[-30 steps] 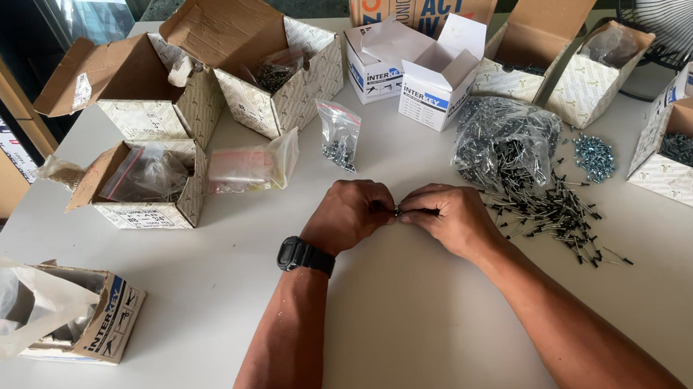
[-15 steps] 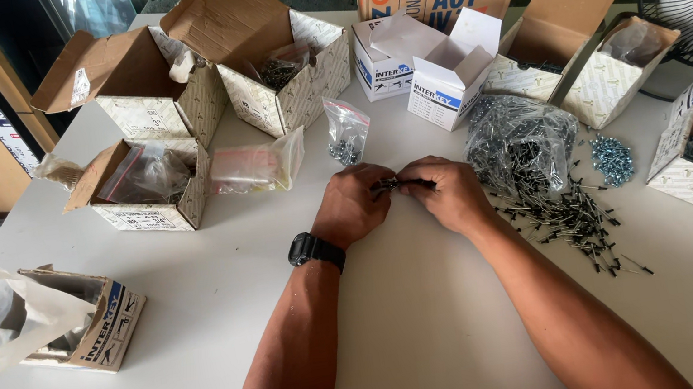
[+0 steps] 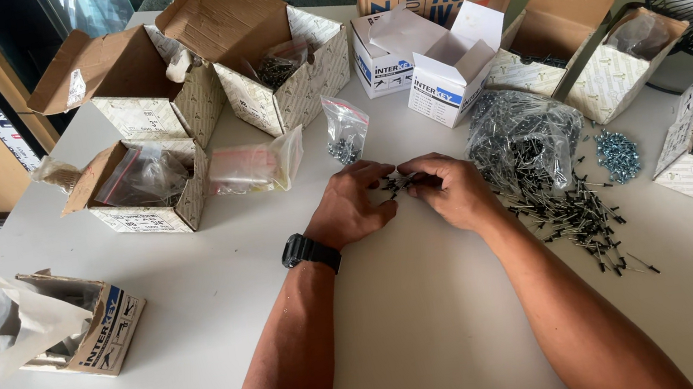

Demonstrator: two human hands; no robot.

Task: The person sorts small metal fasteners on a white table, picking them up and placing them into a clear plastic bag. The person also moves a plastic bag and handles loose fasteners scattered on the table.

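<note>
Head view: the left hand (image 3: 355, 206) and right hand (image 3: 449, 191) are now opened over a small cluster of dark screws (image 3: 400, 183) laid on the white tabletop (image 3: 422, 330). Half a second earlier, the bundle was pinched between both grips; now the fingers are spread, nothing clamped. A loose screw pile (image 3: 575, 220) is seen just right.
</note>
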